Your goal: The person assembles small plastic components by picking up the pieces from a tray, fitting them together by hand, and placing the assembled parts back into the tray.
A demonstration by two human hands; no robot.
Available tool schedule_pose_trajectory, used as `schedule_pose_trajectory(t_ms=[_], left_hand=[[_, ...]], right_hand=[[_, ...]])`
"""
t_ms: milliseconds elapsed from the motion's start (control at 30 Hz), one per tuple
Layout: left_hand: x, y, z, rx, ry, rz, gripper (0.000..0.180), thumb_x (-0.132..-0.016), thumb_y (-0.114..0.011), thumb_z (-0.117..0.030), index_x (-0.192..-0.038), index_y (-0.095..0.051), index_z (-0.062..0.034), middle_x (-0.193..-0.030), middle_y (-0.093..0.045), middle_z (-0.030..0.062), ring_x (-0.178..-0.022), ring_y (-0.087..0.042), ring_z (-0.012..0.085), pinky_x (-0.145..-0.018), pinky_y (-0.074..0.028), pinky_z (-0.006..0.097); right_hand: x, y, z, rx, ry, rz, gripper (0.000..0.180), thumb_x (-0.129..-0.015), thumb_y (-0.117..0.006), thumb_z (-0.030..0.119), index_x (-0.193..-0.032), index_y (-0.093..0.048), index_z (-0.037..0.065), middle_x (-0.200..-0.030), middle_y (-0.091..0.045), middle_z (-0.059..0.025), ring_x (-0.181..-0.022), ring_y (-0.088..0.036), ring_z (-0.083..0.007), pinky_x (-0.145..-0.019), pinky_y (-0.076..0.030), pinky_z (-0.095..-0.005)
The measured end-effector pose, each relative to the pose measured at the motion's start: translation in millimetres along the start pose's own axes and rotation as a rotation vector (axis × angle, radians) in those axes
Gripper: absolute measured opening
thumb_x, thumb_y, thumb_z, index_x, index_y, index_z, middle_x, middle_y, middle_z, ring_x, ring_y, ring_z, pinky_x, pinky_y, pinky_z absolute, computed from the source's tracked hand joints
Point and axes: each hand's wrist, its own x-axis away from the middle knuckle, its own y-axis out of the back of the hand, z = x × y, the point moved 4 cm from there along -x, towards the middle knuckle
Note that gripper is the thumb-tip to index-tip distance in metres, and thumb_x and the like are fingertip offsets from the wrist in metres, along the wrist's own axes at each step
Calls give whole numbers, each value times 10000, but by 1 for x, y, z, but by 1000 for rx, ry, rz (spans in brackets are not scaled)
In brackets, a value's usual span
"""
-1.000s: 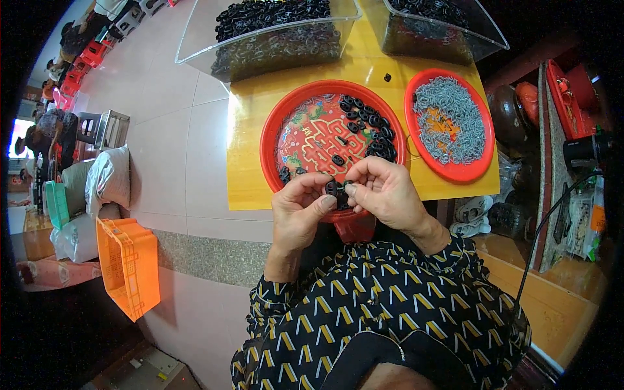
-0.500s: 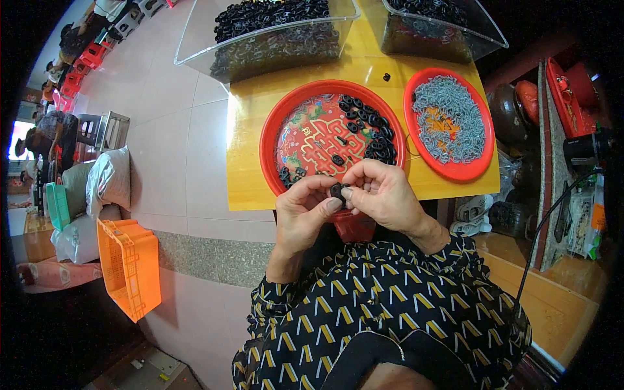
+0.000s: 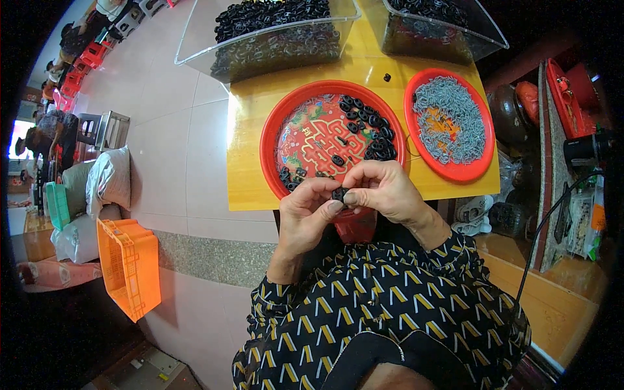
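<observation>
A small black plastic part (image 3: 338, 194) is pinched between my two hands, just over the near rim of a round red tray (image 3: 268, 133). My left hand (image 3: 307, 214) grips it between thumb and fingertips. From the other side my right hand (image 3: 385, 195) closes its thumb and forefinger on the same part; whether a screw is also held there is hidden. Inside the tray, many black parts (image 3: 383, 133) with holes lie along the right side, and a smaller group (image 3: 291, 177) rests at the lower left. A single black part (image 3: 337, 160) lies near the middle.
A red oval tray (image 3: 412, 123) of grey screws (image 3: 455, 104) stands to the right on the yellow table (image 3: 247, 188). Two clear bins (image 3: 279, 55) (image 3: 429, 40) of black parts stand at the back. An orange crate (image 3: 130, 266) and white sacks (image 3: 109, 179) are on the floor at left.
My hands stay nearly in place over the tray rim. The fingers have shifted slightly around the black part, and its angle looks a little different.
</observation>
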Motion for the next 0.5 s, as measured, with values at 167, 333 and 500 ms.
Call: schedule_pose_trajectory(t_ms=[167, 333, 500], left_hand=[[-1, -3, -5, 1, -41, 33, 230, -749, -592, -6, -965, -524, 28, -829, -565, 51, -746, -539, 89, -661, -445, 207], [2, -5, -5, -20, -42, 48, 213, -740, -598, 1, -943, -539, 30, -849, -579, 64, -768, -550, 103, -676, -448, 216], [2, -4, -3, -106, -114, 27, 197, -724, -609, 7, -912, -557, 36, -846, -580, 77, -794, -542, 112, -696, -439, 228]], right_hand=[[-3, 5, -2, 19, -10, 60, 128, -714, -652, 72, -781, -559, 13, -691, -551, 8, -624, -519, -59, -553, -447, -197], [-4, 7, -1, 41, -2, 106, 150, -702, -668, 90, -769, -556, 16, -686, -544, 16, -653, -508, -55, -571, -433, -199], [-1, 5, 5, 119, -66, 139, 156, -694, -669, 83, -743, -535, 21, -679, -535, 13, -670, -499, -53, -594, -423, -199]])
